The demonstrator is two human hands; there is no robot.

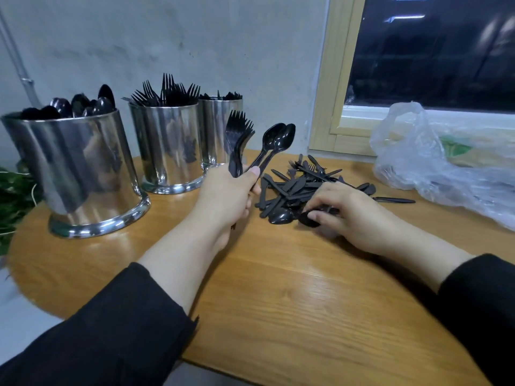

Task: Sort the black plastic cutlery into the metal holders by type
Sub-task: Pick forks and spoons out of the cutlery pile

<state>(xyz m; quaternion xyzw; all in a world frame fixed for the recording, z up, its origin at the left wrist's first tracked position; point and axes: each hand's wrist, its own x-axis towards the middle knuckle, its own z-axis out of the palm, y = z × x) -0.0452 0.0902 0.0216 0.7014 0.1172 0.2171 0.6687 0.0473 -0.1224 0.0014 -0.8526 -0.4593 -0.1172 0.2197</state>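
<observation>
Grey plaster wall and a pale-framed dark window (434,51) are closing off the far side, and a round wooden table (292,288) is lying under our arms. We are holding our left hand (225,199) raised near the middle of the table, its fingers curled round a bunch of black plastic forks (238,137) and two black plastic spoons (274,142) — the fork heads standing upright, the spoon bowls leaning to the right. Our right hand (354,215) is resting low on the tabletop at the near edge of a loose heap of black plastic cutlery (295,185), its fingertips pinching the bowl of a black plastic spoon lying flat (308,218); another spoon bowl is lying just to its left. At the far left, three shiny cylindrical metal holders are standing on the table: the nearest and leftmost holder (78,174) is holding spoons, the middle holder (168,149) is bristling with forks, and the far holder (220,129) — partly hidden behind the forks we are gripping — is holding pieces whose type we cannot tell. A crumpled clear plastic bag (434,162) is sitting at the far right under the window. Green leaves (14,201) are showing past the table's left edge. Black sleeves are covering both our forearms.
</observation>
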